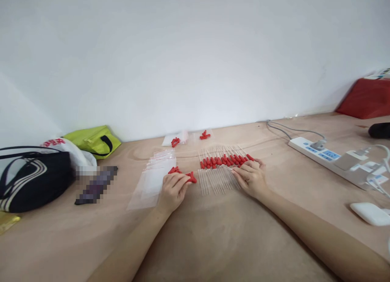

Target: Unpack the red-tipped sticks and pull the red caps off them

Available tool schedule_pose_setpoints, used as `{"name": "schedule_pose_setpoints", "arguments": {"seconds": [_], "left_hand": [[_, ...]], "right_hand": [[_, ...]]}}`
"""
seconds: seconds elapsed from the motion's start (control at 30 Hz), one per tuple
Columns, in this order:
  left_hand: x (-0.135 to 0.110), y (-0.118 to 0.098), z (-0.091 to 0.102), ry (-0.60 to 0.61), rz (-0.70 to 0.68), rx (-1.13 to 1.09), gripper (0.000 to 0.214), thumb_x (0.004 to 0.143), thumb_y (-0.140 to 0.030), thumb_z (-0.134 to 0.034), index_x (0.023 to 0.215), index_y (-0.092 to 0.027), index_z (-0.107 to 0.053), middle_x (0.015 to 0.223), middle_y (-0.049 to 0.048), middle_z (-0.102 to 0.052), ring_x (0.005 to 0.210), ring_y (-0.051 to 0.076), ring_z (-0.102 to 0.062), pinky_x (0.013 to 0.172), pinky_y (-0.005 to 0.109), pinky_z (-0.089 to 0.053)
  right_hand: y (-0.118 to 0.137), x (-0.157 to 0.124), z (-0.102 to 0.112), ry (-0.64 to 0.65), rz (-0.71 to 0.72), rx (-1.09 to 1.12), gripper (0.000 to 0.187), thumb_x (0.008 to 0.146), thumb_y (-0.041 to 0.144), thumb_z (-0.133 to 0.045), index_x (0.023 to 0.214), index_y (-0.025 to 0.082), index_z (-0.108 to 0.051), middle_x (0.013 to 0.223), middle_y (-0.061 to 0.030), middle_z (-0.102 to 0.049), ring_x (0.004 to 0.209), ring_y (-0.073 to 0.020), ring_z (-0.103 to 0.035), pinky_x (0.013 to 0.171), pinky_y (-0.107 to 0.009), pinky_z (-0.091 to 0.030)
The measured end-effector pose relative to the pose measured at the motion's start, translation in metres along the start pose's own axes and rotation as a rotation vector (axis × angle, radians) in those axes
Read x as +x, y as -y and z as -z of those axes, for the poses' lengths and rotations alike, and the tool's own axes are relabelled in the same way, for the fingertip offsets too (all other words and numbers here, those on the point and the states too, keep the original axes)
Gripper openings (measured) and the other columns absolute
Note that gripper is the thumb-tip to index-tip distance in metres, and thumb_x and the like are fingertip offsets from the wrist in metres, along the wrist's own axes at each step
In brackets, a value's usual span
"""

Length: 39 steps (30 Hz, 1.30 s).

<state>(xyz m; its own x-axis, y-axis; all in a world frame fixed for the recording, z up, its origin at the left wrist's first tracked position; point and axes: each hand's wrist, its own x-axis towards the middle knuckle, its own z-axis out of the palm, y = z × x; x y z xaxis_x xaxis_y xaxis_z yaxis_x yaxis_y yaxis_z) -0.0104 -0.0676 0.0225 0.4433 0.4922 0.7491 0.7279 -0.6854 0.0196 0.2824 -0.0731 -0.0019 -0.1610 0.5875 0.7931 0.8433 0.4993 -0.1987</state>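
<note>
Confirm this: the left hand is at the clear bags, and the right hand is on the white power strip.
Wrong on the right hand: the head view shows it at the thin sticks and red pieces, not on the white power strip. The left hand is at the clear bags.

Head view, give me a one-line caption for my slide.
Left hand holding small red pieces by clear zip-lock bags, right hand touching a row of thin red-tipped sticks.
</note>
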Motion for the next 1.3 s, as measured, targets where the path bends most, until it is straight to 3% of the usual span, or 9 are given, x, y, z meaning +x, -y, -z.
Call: {"name": "schedule_pose_setpoints", "arguments": {"seconds": [0.17, 0.33, 0.5, 0.73, 0.9, 1.0, 1.1, 1.2, 1.3], "left_hand": [[0.006, 0.014, -0.001, -0.136, 0.384, 0.003, 0.020, 0.081, -0.032, -0.049, 0.091, -0.018, -0.059, 0.079, 0.0034, -0.061, 0.073, 0.015, -0.057, 0.070, 0.028, -0.044], [0.008, 0.033, 0.001, -0.072, 0.551, 0.085, 0.021, 0.071, -0.040, -0.059, 0.077, -0.019, -0.056, 0.071, -0.0001, -0.063, 0.066, 0.017, -0.057, 0.069, 0.031, -0.039], [0.008, 0.031, -0.002, 0.080, 0.533, 0.158, 0.016, 0.073, -0.038, -0.058, 0.074, -0.022, -0.058, 0.073, -0.0012, -0.066, 0.071, 0.018, -0.057, 0.071, 0.033, -0.033], [0.008, 0.025, -0.002, 0.107, 0.451, 0.216, 0.019, 0.075, -0.041, -0.056, 0.072, -0.023, -0.061, 0.076, 0.0000, -0.066, 0.077, 0.020, -0.056, 0.071, 0.034, -0.031], [0.011, 0.020, 0.002, 0.027, 0.447, 0.213, 0.016, 0.075, -0.038, -0.057, 0.073, -0.022, -0.062, 0.079, 0.0010, -0.065, 0.081, 0.020, -0.055, 0.073, 0.033, -0.032], [0.019, 0.008, 0.000, 0.062, 0.432, 0.195, 0.013, 0.075, -0.034, -0.056, 0.076, -0.022, -0.062, 0.082, 0.0020, -0.063, 0.084, 0.021, -0.053, 0.075, 0.034, -0.032], [0.032, -0.007, -0.011, 0.192, 0.415, 0.168, 0.011, 0.073, -0.033, -0.058, 0.074, -0.023, -0.063, 0.087, 0.0026, -0.061, 0.088, 0.021, -0.051, 0.076, 0.035, -0.032], [0.048, -0.019, -0.029, 0.347, 0.415, 0.124, 0.013, 0.072, -0.037, -0.059, 0.074, -0.024, -0.062, 0.087, 0.0024, -0.060, 0.091, 0.022, -0.050, 0.077, 0.037, -0.031], [0.066, -0.023, -0.050, 0.423, 0.433, 0.098, 0.022, 0.074, -0.045, -0.055, 0.074, -0.024, -0.061, 0.087, 0.0032, -0.060, 0.094, 0.023, -0.049, 0.080, 0.039, -0.030]], "right_hand": [[0.007, 0.001, -0.005, 0.007, -0.090, -0.067, 0.020, 0.082, 0.026, -0.048, 0.077, 0.021, -0.066, 0.059, 0.0006, -0.061, 0.067, -0.0125, -0.050, 0.084, -0.035, -0.022], [0.014, 0.002, -0.007, 0.065, -0.054, -0.124, 0.021, 0.081, 0.021, -0.046, 0.086, 0.020, -0.066, 0.065, -0.0013, -0.062, 0.069, -0.0138, -0.050, 0.080, -0.034, -0.023], [0.023, 0.004, -0.010, 0.112, -0.006, -0.159, 0.023, 0.078, 0.019, -0.047, 0.092, 0.022, -0.064, 0.070, -0.0013, -0.063, 0.072, -0.0152, -0.049, 0.080, -0.035, -0.022], [0.029, 0.004, -0.011, 0.196, 0.016, -0.208, 0.022, 0.077, 0.018, -0.047, 0.088, 0.022, -0.065, 0.070, -0.0033, -0.061, 0.074, -0.0165, -0.048, 0.079, -0.036, -0.022], [0.030, 0.005, -0.010, 0.280, 0.034, -0.175, 0.026, 0.082, 0.034, -0.044, 0.095, 0.022, -0.064, 0.075, -0.0047, -0.060, 0.078, -0.0176, -0.047, 0.079, -0.036, -0.022], [0.031, 0.007, -0.007, 0.318, 0.033, -0.127, 0.039, 0.080, 0.050, -0.045, 0.100, 0.021, -0.062, 0.079, -0.0056, -0.059, 0.078, -0.0183, -0.047, 0.080, -0.037, -0.022], [0.029, 0.009, -0.004, 0.306, 0.002, -0.078, 0.048, 0.077, 0.058, -0.044, 0.103, 0.022, -0.061, 0.081, -0.0059, -0.059, 0.078, -0.0183, -0.047, 0.080, -0.036, -0.022], [0.021, 0.008, -0.002, 0.235, -0.071, -0.059, 0.041, 0.081, 0.053, -0.042, 0.098, 0.022, -0.062, 0.079, -0.0048, -0.060, 0.077, -0.0171, -0.048, 0.080, -0.035, -0.022], [0.011, 0.005, -0.001, 0.153, -0.148, -0.061, 0.033, 0.085, 0.042, -0.039, 0.086, 0.023, -0.065, 0.073, -0.0027, -0.060, 0.076, -0.0153, -0.049, 0.080, -0.035, -0.021]]}}
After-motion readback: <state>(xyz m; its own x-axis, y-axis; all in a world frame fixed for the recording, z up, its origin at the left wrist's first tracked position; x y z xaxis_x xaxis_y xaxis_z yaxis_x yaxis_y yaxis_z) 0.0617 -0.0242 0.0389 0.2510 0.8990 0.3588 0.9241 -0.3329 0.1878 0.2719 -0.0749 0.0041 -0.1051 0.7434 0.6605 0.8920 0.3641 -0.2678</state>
